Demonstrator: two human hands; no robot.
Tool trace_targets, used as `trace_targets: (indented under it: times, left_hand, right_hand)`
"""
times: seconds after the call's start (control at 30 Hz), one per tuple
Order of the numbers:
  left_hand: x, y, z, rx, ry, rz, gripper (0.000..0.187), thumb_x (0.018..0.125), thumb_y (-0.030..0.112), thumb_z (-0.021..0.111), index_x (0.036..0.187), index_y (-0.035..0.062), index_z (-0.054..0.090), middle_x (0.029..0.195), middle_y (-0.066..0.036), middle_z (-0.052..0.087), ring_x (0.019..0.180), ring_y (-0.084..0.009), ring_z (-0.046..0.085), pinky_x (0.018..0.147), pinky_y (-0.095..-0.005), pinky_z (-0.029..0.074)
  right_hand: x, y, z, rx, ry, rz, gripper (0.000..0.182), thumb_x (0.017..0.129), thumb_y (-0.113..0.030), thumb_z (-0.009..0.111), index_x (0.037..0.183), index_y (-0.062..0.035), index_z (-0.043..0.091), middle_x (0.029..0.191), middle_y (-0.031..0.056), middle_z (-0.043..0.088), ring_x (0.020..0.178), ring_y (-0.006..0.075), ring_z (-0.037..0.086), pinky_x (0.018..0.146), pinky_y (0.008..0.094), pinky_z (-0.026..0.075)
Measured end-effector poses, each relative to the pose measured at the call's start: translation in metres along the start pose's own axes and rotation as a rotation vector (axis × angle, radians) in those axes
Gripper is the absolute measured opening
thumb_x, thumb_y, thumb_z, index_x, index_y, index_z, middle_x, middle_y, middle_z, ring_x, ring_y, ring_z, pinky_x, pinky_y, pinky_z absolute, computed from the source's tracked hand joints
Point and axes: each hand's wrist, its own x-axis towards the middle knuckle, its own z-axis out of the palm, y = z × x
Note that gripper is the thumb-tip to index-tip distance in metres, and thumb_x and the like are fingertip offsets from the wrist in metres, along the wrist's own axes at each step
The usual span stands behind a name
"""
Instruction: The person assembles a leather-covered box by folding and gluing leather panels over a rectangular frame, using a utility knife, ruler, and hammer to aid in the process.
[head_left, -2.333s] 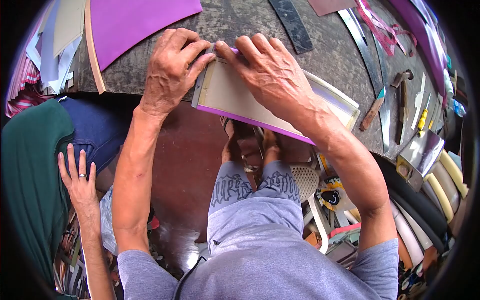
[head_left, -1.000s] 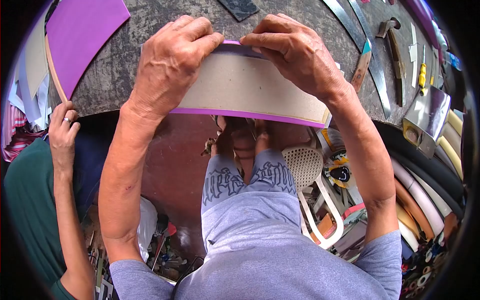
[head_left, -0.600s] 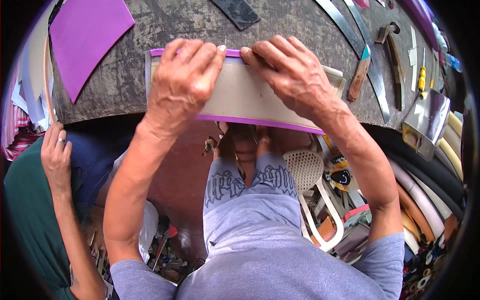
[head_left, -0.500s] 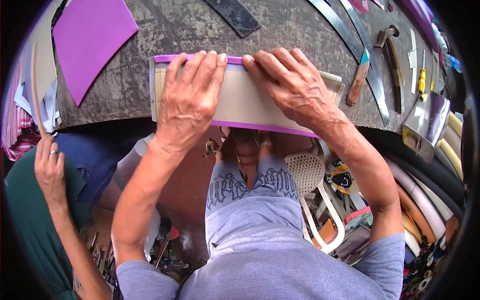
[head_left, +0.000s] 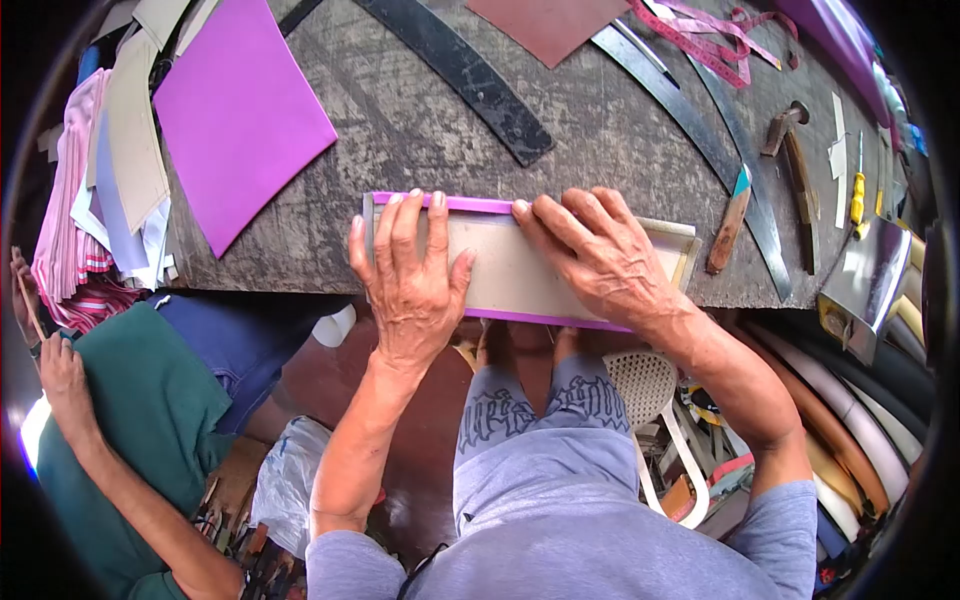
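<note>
Since a moment ago the left hand (head_left: 412, 285) has flattened out and slid toward the left end of the flat grey cardboard panel wrapped in purple sheet (head_left: 510, 272), and the panel now lies fully down on the worn dark grey worktable (head_left: 400, 130) rather than being tipped up at its far edge.

Both palms press down on it. The left hand is spread wide, fingers straight and reaching to the far purple fold, gripping nothing; I'd say it is pinning that turned-over edge flat so it sticks. The right hand (head_left: 600, 262) lies half open, fingers bent, their tips on the same far edge near the middle, also holding nothing. The panel sits at the table's near edge, its near purple border overhanging slightly above the person's knees, which keeps it within easy reach of both arms.

Well apart on the left lies a loose purple sheet (head_left: 240, 110). A long black curved strip (head_left: 470, 75) lies just beyond the panel, and a wooden-handled knife (head_left: 728, 225) rests near its right end. At the left a second person in a green shirt (head_left: 120, 420) sits apart.
</note>
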Motion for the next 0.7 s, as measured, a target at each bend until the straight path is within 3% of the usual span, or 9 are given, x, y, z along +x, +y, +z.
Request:
trace_targets:
  times: [0.17,0.33,0.43,0.7]
  left_hand:
    - [-0.003,-0.005,0.002,0.03,0.012,0.009,0.056,0.103,0.041,0.054,0.145,0.0031,0.055,0.146,-0.016,0.049,0.139,-0.0322,0.043,0.12,-0.0586,0.021]
    - [-0.004,-0.003,0.003,0.046,0.017,0.006,0.055,0.104,0.042,0.053,0.143,0.0039,0.058,0.146,-0.014,0.05,0.139,-0.0319,0.044,0.119,-0.0592,0.022]
    - [-0.002,-0.002,0.001,0.073,0.0,0.002,0.055,0.103,0.042,0.053,0.143,0.0042,0.058,0.146,-0.015,0.05,0.138,-0.032,0.045,0.119,-0.0594,0.023]
    - [-0.008,-0.003,0.007,-0.048,0.037,0.002,0.055,0.101,0.036,0.059,0.143,0.0019,0.055,0.145,-0.019,0.049,0.14,-0.035,0.044,0.119,-0.0604,0.024]
  right_hand:
    - [0.012,-0.004,0.006,0.028,0.005,-0.023,0.063,0.081,-0.023,0.062,0.137,0.0038,0.058,0.128,0.0089,0.054,0.11,0.0239,0.055,0.098,0.0398,0.045]
    - [0.02,-0.007,0.019,0.03,-0.013,-0.017,0.059,0.094,-0.033,0.064,0.145,-0.0041,0.054,0.126,0.0057,0.054,0.11,0.0227,0.054,0.101,0.044,0.044]
    - [0.018,-0.007,0.016,0.013,-0.046,-0.048,0.054,0.088,-0.026,0.063,0.136,-0.0009,0.06,0.135,0.0079,0.051,0.116,0.025,0.053,0.103,0.0431,0.044]
    - [0.036,-0.024,0.02,-0.003,-0.037,0.02,0.059,0.093,-0.036,0.059,0.141,-0.0029,0.055,0.136,0.0067,0.05,0.116,0.0246,0.052,0.104,0.0436,0.042]
